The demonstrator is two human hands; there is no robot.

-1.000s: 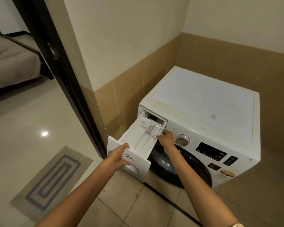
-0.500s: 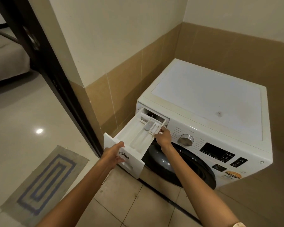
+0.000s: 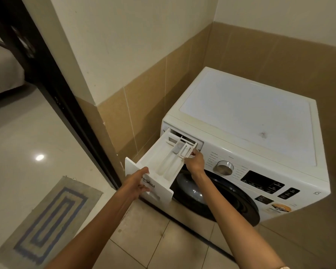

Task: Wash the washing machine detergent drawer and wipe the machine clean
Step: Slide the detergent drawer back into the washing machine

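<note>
A white front-loading washing machine (image 3: 246, 121) stands in a tiled corner. Its white detergent drawer (image 3: 159, 162) is pulled far out of the slot at the top left of the machine's front. My left hand (image 3: 137, 182) grips the drawer's front panel, fingers over its top edge and thumb below. My right hand (image 3: 195, 162) reaches in from the drawer's right side, fingers curled on the small insert near the back of the drawer. Several long compartments show inside the drawer.
The dark round door (image 3: 217, 197) sits below the drawer, with a silver dial (image 3: 224, 167) and a dark control panel (image 3: 262, 181) to the right. A striped mat (image 3: 49, 220) lies on the floor at left. A dark door frame (image 3: 66, 101) stands left of the machine.
The view has shifted slightly. My right hand has crept a little further back along the drawer's right side; my left hand keeps its hold on the front panel.
</note>
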